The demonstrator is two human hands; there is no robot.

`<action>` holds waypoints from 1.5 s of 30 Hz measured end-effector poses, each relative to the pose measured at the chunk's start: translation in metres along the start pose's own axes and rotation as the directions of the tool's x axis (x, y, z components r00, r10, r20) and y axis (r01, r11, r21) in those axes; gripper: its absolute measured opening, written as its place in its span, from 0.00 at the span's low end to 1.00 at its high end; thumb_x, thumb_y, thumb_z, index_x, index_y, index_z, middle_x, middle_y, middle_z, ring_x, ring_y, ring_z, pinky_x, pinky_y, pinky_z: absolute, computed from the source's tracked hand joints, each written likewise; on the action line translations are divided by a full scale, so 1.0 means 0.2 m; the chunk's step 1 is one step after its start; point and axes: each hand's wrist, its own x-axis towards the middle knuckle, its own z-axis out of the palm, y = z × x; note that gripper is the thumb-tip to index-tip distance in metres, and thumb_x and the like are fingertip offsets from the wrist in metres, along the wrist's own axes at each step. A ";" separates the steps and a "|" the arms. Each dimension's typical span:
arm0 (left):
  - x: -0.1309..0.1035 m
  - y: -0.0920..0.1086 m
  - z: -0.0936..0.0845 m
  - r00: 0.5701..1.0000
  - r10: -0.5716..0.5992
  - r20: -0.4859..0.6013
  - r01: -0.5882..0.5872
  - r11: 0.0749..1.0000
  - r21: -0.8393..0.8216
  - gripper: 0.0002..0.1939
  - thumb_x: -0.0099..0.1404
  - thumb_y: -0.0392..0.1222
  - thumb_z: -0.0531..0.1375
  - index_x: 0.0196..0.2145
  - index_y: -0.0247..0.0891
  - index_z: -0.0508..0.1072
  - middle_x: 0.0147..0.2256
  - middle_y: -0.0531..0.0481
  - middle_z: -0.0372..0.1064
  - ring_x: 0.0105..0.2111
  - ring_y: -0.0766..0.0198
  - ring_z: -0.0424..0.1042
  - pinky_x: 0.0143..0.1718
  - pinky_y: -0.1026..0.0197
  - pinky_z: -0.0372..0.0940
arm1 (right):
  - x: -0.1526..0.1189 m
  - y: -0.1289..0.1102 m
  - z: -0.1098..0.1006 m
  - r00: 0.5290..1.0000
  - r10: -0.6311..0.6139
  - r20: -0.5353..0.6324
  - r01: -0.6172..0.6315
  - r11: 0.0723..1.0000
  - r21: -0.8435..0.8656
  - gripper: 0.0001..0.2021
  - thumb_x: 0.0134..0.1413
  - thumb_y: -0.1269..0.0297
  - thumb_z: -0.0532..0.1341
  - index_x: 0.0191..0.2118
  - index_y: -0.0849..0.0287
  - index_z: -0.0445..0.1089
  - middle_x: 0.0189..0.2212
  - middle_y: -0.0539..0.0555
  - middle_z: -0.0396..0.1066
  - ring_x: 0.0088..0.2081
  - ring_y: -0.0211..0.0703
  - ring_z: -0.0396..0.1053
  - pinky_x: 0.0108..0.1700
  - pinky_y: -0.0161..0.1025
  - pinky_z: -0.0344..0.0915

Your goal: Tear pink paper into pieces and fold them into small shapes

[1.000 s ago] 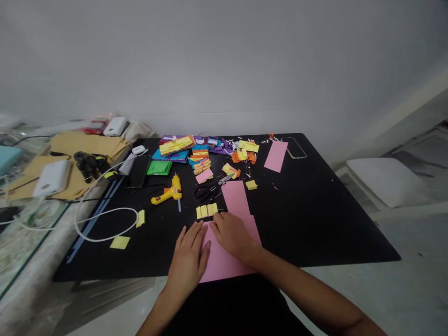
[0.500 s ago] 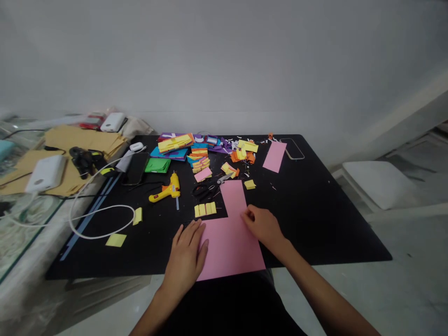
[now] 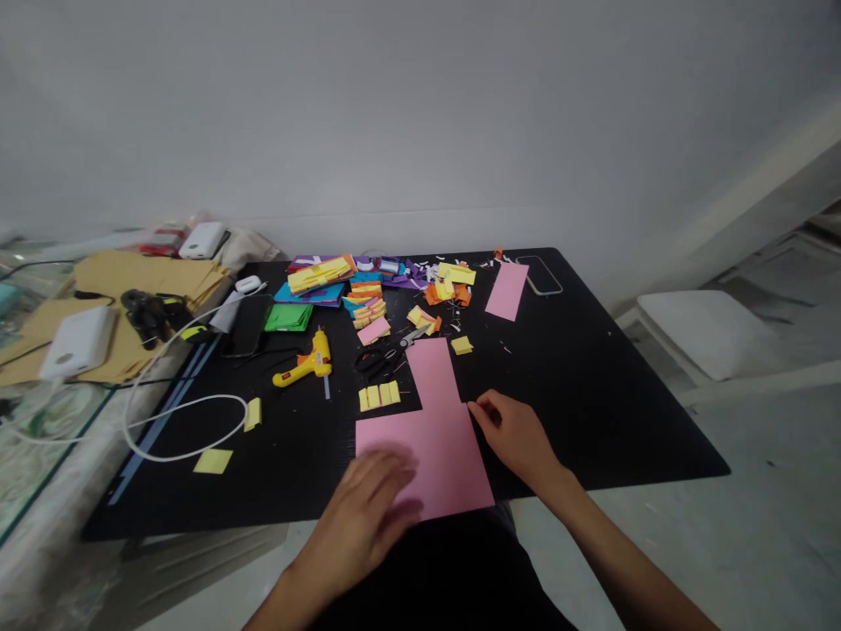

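Observation:
An L-shaped sheet of pink paper [image 3: 441,438] lies flat at the table's near edge. Over its lower left part hovers or rests my left hand [image 3: 368,504], open, its fingers stretched out and smeared by motion; contact with the sheet is unclear. My right hand [image 3: 516,431] is closed in a pinch at the sheet's right edge, just below the narrow upright part. Black-handled scissors [image 3: 387,352] lie beyond, with their blades close to the sheet's top end. Left of the narrow part is a row of folded yellow paper pieces [image 3: 379,396].
A yellow glue gun [image 3: 308,361] lies left of the scissors. Coloured paper stacks [image 3: 321,276] and scraps line the back of the black table [image 3: 591,412]. Another pink piece [image 3: 507,291] lies near a phone-shaped frame [image 3: 542,275]. A white cable [image 3: 187,457] loops at left.
My left hand has slid right and toward me, uncovering the sheet's upper left corner. My right hand stays pinched at the right edge, slightly farther right. The view has shifted a little.

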 end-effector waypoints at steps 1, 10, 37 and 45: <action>0.01 0.03 0.00 0.998 0.041 0.043 -0.039 0.999 -0.032 0.25 0.70 0.44 0.66 0.61 0.39 0.69 0.57 0.40 0.74 0.58 0.48 0.72 0.58 0.45 0.71 | -0.02 0.01 0.00 1.000 0.001 -0.012 0.000 1.000 0.015 0.15 0.68 0.53 0.56 0.31 0.54 0.67 0.27 0.52 0.74 0.30 0.46 0.72 0.34 0.40 0.59; 0.10 0.07 -0.01 0.986 -0.141 0.092 0.158 0.963 -0.219 0.13 0.77 0.36 0.53 0.45 0.40 0.78 0.41 0.47 0.79 0.39 0.57 0.79 0.43 0.57 0.73 | -0.06 0.12 -0.11 0.995 0.096 -0.011 -0.091 0.973 0.213 0.16 0.61 0.49 0.60 0.31 0.54 0.74 0.27 0.52 0.76 0.29 0.47 0.73 0.35 0.42 0.64; 0.32 0.11 0.05 0.697 -0.548 0.462 0.524 -0.051 -0.850 0.24 0.59 0.62 0.70 0.29 0.36 0.74 0.26 0.55 0.61 0.25 0.69 0.59 0.27 0.66 0.59 | 0.01 -0.07 -0.02 0.955 0.197 0.221 -0.295 0.583 0.757 0.32 0.58 0.48 0.68 0.64 0.53 0.62 0.52 0.61 0.77 0.51 0.56 0.77 0.50 0.53 0.77; 0.19 0.00 -0.02 0.579 -0.712 0.397 0.489 -0.086 -0.868 0.24 0.56 0.61 0.72 0.29 0.36 0.75 0.24 0.57 0.62 0.23 0.72 0.59 0.23 0.70 0.59 | 0.09 0.09 -0.04 0.992 0.094 -0.083 -0.067 0.958 0.280 0.26 0.51 0.69 0.63 0.59 0.58 0.69 0.50 0.60 0.76 0.49 0.55 0.76 0.55 0.57 0.72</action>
